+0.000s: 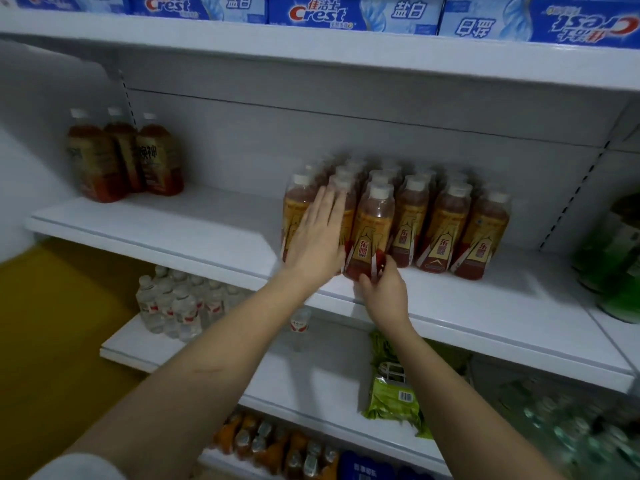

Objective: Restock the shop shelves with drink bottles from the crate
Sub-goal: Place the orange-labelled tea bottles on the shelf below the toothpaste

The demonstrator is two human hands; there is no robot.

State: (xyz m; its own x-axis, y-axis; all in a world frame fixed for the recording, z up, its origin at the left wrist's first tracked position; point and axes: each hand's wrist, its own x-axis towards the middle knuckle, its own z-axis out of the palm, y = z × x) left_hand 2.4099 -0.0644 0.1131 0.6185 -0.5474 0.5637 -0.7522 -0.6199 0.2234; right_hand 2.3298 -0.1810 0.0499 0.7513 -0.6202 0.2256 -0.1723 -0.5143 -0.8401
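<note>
Several amber drink bottles with yellow-red labels and white caps (446, 230) stand in rows on the white middle shelf (180, 230). My left hand (317, 237) lies flat with straight fingers against the two leftmost bottles of the group. My right hand (382, 289) grips the base of the front bottle (372, 230), which stands on the shelf near its front edge. No crate is in view.
Three larger amber bottles (121, 157) stand at the shelf's left end. Toothpaste boxes (318, 12) line the top shelf. Water bottles (173, 306) and green packets (394, 393) sit on the shelf below, orange bottles (270, 441) lower still. Green bottles (620, 258) stand at the right.
</note>
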